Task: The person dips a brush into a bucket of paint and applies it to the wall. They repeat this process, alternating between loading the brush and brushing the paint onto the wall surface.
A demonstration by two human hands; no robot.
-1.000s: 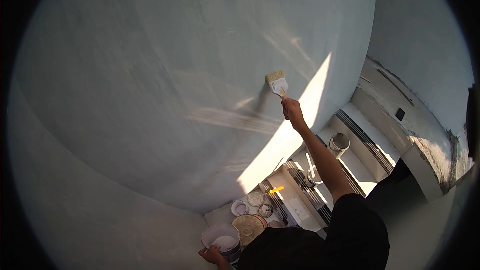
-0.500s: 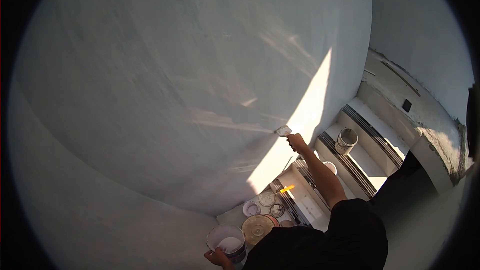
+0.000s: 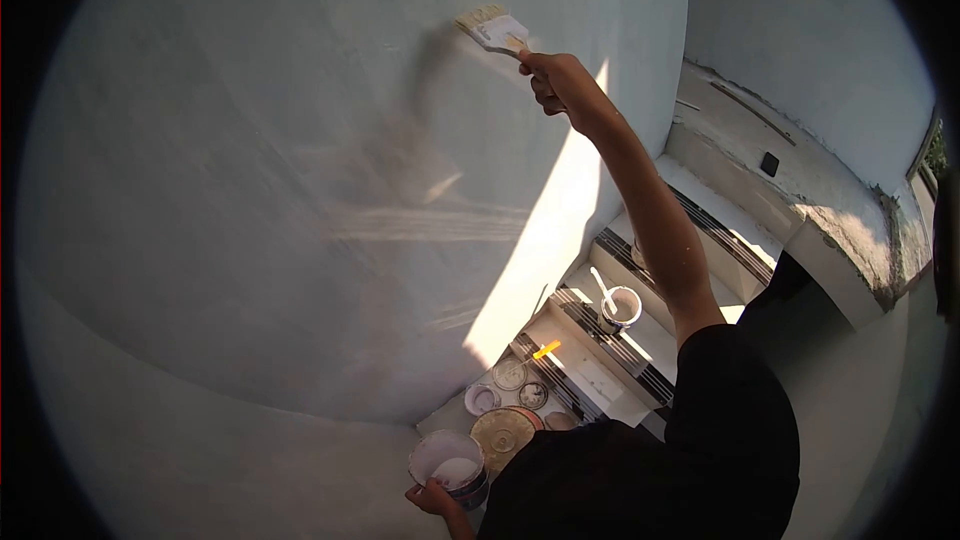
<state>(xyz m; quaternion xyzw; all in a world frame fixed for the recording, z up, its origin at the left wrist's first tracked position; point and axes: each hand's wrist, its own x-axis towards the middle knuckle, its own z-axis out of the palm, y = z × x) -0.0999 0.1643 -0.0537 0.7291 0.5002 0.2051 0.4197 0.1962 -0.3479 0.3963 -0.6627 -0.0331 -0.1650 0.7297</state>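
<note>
A wide brush point(image 3: 493, 30) with pale bristles is held by its handle in my right hand point(image 3: 550, 80), whose fingers are wrapped round it. The bristles point up and left at the grey wall point(image 3: 300, 140); whether they touch it I cannot tell. At the bottom, my left hand point(image 3: 430, 498) grips the near rim of a bucket point(image 3: 440, 450) with whitish material inside.
Stairs point(image 3: 600, 380) with dark striped edges climb to the right. A small bucket point(image 3: 621, 310) with a white-handled tool stands on them. Near an orange-handled tool point(image 3: 547, 350) are small tubs point(image 3: 482, 399) and a round lid point(image 3: 503, 437). A black object point(image 3: 769, 163) lies on the ledge.
My right hand has moved up and left along the wall with the brush. My left hand stays on the bucket. The view has shifted slightly, and the bucket with the white-handled tool now shows fully.
</note>
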